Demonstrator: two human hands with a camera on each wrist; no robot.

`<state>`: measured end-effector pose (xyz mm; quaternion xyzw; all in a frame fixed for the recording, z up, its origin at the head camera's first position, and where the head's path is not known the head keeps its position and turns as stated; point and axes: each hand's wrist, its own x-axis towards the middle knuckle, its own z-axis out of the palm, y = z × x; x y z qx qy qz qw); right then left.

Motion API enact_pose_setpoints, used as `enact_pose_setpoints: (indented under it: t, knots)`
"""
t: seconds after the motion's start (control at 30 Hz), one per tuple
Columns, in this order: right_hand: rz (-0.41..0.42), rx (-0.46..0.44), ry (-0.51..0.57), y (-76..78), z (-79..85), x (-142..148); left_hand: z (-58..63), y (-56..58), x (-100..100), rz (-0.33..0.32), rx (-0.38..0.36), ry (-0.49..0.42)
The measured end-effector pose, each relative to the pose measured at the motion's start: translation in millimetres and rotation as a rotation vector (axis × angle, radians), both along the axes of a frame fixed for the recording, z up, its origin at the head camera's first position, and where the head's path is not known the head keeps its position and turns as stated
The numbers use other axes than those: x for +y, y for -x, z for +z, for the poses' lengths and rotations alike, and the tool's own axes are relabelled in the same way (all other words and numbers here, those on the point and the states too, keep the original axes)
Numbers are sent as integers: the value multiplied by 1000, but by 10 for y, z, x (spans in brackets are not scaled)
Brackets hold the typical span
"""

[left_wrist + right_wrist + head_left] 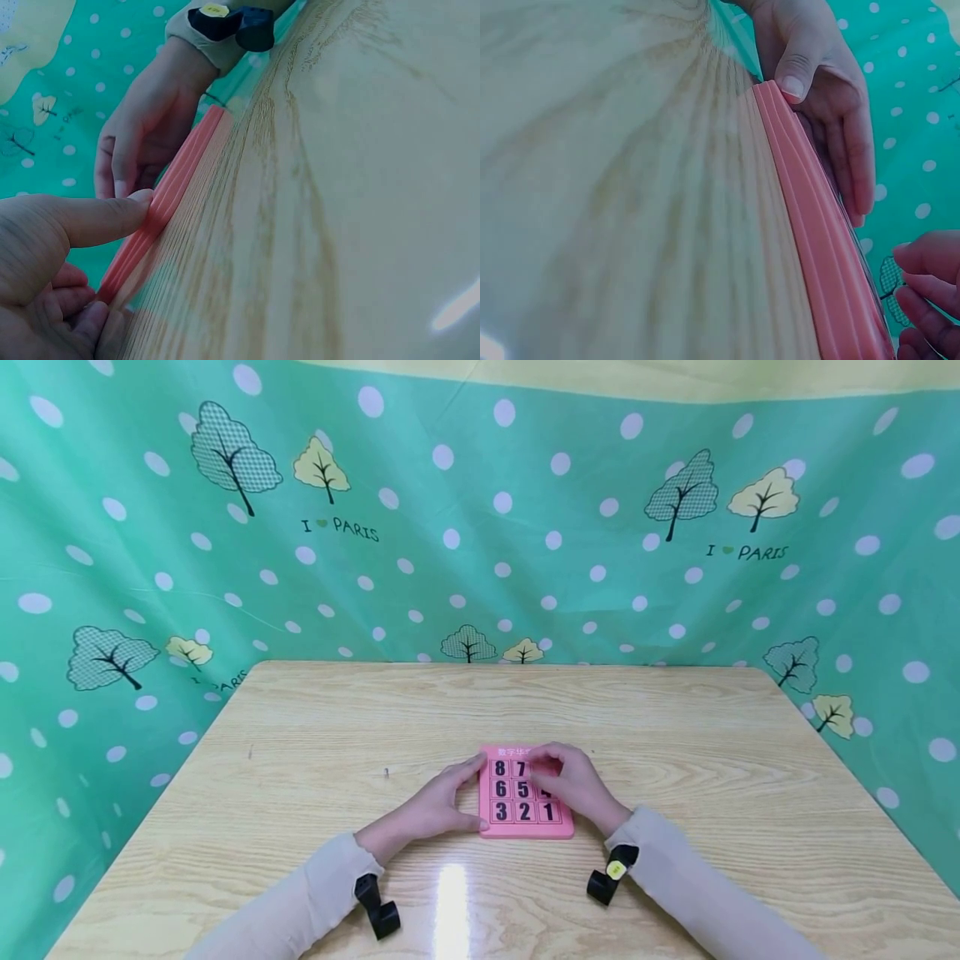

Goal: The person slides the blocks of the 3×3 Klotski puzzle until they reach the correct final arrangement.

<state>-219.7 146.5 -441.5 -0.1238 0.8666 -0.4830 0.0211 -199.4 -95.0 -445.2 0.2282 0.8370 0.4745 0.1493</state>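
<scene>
A pink number slide puzzle (525,832) lies flat on the wooden table, its tiles reading 8 and 7, then 6, 5, 4, then 3, 2, 1. My left hand (437,806) holds the puzzle by its left side, thumb at the near corner and fingers at the far corner. In the left wrist view, that thumb (112,219) lies against the pink edge. My right hand (576,785) is over the puzzle's upper right, its bent fingers hiding the top right spot and part of the 4. Those fingers (930,296) appear loosely bent beside the puzzle in the right wrist view.
The wooden table (337,718) reaches back to a green dotted curtain (555,568) printed with trees. Black wrist cameras are strapped at the left sleeve (330,877) and the right sleeve (675,860). A bright glare shows on the near tabletop.
</scene>
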Motion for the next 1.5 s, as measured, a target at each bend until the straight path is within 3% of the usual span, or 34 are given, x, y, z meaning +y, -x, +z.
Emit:
enact_pose_setpoints:
  t: [0.3, 0.77, 1.5]
  knots:
    - [53, 11, 8, 67, -3, -106, -2, -8, -6, -12, 13, -3]
    - [27, 2, -67, 84, 11, -154, 18, -4, 5, -13, 17, -1]
    - [80, 51, -76, 98, 16, -136, 17, -20, 1, -5, 3, -10]
